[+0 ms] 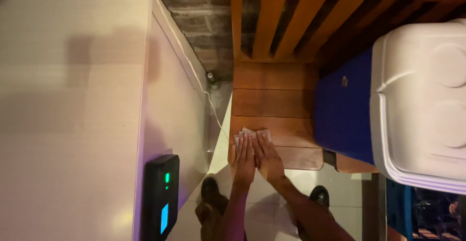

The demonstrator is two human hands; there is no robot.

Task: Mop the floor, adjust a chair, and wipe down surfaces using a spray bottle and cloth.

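Both my hands lie flat, side by side, on a small pale cloth [250, 133] spread near the front left corner of a wooden slatted bench seat [272, 100]. My left hand [244, 156] presses the cloth's left part with its fingers straight. My right hand [266, 154] rests next to it, fingers pointing toward the bench back. Only the cloth's far edge shows beyond my fingertips. My dark shoes stand on the tiled floor below.
A blue cooler with a white lid [417, 105] sits on the bench to the right. A white appliance [73, 100] with a black lit panel [160, 197] fills the left. A white cable [208, 100] hangs between them; a brick wall [204, 22] is behind.
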